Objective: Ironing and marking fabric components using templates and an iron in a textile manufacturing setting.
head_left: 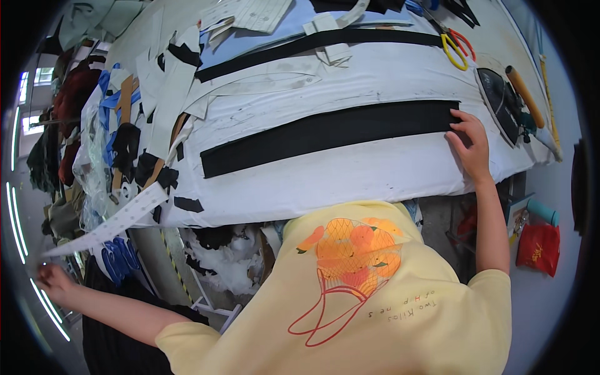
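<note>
A long black fabric strip (331, 130) lies across the white-covered table (300, 194) in front of me. At its right end, my right hand (469, 142) rests with thumb and fingers apart, the fingertips touching the strip's edge. My left hand (57, 284) is stretched far out to the left, off the table, its fingers curled and dim at the picture's rim. From beside those fingers a white dotted paper strip (115, 223) reaches up to the table's left edge; it seems to be held at its outer end.
Farther back lie a narrower black strip (312, 45), paper pattern pieces (250, 15) and yellow-and-red-handled scissors (454, 49). An iron (500, 103) stands at the right. Paper and black scraps (165, 119) crowd the left side. A red bag (539, 250) hangs low on the right.
</note>
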A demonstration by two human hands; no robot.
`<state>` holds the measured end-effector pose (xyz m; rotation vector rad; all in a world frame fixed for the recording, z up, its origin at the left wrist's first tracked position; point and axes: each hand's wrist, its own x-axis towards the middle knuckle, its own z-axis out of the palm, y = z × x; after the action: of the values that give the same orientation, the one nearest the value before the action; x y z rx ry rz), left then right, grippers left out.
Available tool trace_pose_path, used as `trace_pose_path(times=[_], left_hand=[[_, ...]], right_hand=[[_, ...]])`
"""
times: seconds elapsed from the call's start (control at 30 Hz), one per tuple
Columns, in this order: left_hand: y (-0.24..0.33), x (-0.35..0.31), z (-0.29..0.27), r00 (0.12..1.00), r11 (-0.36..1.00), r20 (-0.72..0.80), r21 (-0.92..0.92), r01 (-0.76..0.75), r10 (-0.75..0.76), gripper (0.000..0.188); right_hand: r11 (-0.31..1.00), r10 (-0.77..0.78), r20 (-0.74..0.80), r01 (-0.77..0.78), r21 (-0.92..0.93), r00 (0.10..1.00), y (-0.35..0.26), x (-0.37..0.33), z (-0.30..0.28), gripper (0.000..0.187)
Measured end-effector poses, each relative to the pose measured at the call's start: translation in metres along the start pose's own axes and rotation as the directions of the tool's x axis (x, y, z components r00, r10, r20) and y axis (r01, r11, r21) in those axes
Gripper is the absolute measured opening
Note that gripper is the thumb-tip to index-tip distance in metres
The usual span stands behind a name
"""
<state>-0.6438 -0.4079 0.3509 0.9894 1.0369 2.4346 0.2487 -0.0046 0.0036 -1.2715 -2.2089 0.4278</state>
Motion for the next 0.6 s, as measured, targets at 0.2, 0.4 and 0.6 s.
trace_pose_path(times=[0.2, 0.4, 0.6], left_hand=[[-0.19, 0.05, 0.162, 0.994, 0.924, 0.109, 0.379, -0.04, -0.001, 0.03], [-0.352, 0.018, 0.246, 0.919, 0.775, 0.265, 0.628, 0.064, -0.291, 0.031], [-0.454, -0.09, 0.299, 0.844, 0.268, 0.277, 0.949, -0.166, -0.459, 0.051]], right_hand=[[0.998, 0.011, -0.03, -0.013, -0.061, 0.999, -0.007, -0.005, -0.002, 0.021], [0.982, -0.091, -0.01, 0.088, -0.166, 0.996, -0.051, 0.014, 0.019, 0.032], [0.957, -0.259, 0.225, 0.28, -0.07, 0.939, -0.101, 0.045, 0.055, 0.064]])
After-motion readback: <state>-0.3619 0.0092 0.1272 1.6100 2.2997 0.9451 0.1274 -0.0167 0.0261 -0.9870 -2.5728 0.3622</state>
